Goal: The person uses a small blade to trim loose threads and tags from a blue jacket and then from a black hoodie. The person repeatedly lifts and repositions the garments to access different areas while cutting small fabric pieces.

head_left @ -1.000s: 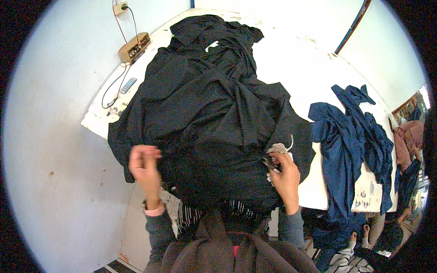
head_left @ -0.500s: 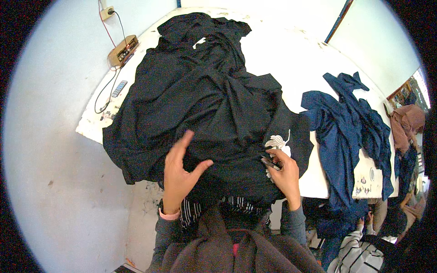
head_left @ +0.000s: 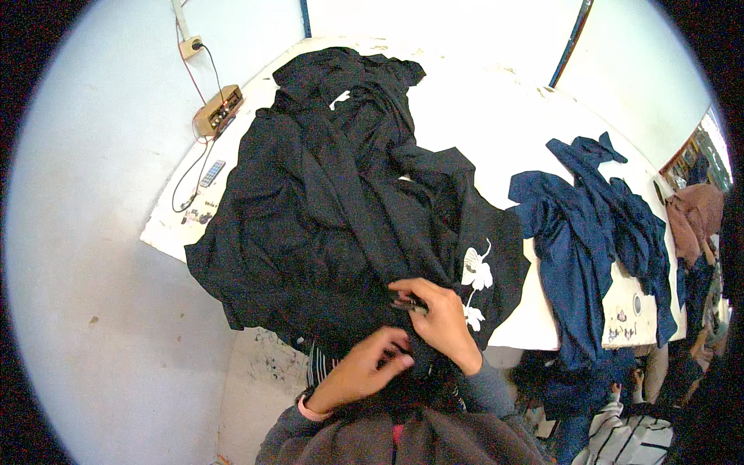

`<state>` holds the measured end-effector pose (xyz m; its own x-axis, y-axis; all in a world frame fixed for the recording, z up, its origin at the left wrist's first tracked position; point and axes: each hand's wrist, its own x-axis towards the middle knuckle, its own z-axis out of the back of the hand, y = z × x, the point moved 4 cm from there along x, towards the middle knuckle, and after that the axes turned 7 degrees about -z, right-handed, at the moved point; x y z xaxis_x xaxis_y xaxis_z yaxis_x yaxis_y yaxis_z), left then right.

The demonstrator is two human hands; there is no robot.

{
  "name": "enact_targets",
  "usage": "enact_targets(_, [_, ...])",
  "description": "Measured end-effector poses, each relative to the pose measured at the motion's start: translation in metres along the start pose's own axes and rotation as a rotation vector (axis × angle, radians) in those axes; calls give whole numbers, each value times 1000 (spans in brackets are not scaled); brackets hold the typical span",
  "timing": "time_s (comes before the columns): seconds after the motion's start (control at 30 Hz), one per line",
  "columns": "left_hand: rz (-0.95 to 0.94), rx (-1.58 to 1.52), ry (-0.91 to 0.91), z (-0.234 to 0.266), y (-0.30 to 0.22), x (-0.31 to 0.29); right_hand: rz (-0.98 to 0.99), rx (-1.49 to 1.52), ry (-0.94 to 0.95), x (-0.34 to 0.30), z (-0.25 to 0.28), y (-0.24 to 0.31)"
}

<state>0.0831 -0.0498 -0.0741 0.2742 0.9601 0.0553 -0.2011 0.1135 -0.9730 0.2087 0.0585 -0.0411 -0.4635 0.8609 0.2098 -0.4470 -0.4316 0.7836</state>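
A large black garment (head_left: 310, 225) lies in folds over the table and hangs over its near edge toward me. White flower shapes (head_left: 477, 270) decorate its right side. My right hand (head_left: 440, 318) is closed around thread snips (head_left: 408, 302), small and dark, mostly covered by the fingers, just above the cloth near the edge. Below and left of it, my left hand (head_left: 370, 366) has curled fingers gripping the garment's near part; the exact pinch is hard to make out. Both hands are close together, in front of my body.
The white table (head_left: 504, 108) has navy garments (head_left: 573, 240) draped on its right. A remote control (head_left: 211, 173), cables and a brown electrical box (head_left: 218, 111) sit at the left, by the wall (head_left: 108, 232). Another person's striped sleeve (head_left: 620, 434) shows at lower right.
My right hand has moved left with the snips, away from the white flowers. My left hand has come down and right, its spread fingers now curled. The cloth's folds have shifted.
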Motion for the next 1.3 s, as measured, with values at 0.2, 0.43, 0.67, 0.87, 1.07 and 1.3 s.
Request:
enact_targets(0.2, [150, -623, -588, 55, 1, 17, 36, 525, 778, -38, 13, 29])
enact_targets(0.43, [4, -742, -531, 43, 12, 39, -141, 291, 924, -56, 37, 22])
enact_targets(0.67, [20, -698, -379, 11, 22, 18, -580, 911, 16, 5, 30, -21])
enact_targets(0.87, [75, -471, -390, 18, 34, -11, -681, 847, -19, 20, -2, -43])
enact_targets(1.07, [-11, -38, -761, 54, 9, -32, 216, 170, -327, 2, 22, 19])
enact_targets(1.3, [-119, -511, -541, 82, -33, -2, 1019, -496, -294, -63, -14, 68])
